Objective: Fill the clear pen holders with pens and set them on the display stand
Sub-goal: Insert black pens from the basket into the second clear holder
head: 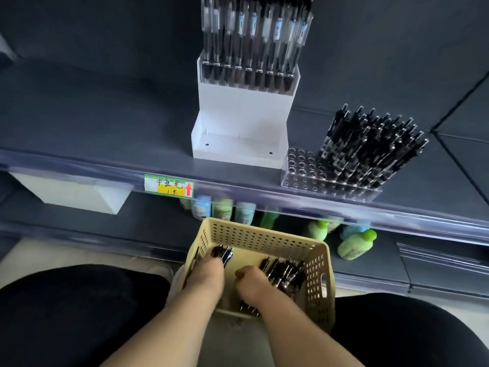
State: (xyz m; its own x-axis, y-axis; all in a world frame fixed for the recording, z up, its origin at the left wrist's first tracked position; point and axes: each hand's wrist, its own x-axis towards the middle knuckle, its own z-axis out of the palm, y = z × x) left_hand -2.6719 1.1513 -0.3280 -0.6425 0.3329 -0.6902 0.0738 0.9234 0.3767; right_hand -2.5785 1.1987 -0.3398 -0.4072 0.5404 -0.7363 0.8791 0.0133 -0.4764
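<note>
Setting: retail shop, stationery aisle. Evidence: dark gondola shelf (105,107) with clear price rail; price tag (169,185), green/yellow, handwritten, red arrow; white display stand (239,123) with pens; drink bottles (354,243) on lower shelf; restocking basket (264,243).

Down on the lower shelf (132,223) under me there's a row of little bottles — a pale blue one (201,207), a greenish one (222,209) and another bluish one (245,212) standing side by side, partly hidden behind the shelf rail (264,193). Further right a bright green bottle (356,244) lies tipped over, with another green one (317,230) just beside it. Stuck on the rail is a price tag (169,185) — green and yellow with a red arrow pointing up and some handwriting. Off left sits a white box (71,193), and my black trousers (66,313) fill the bottom corners.
</note>
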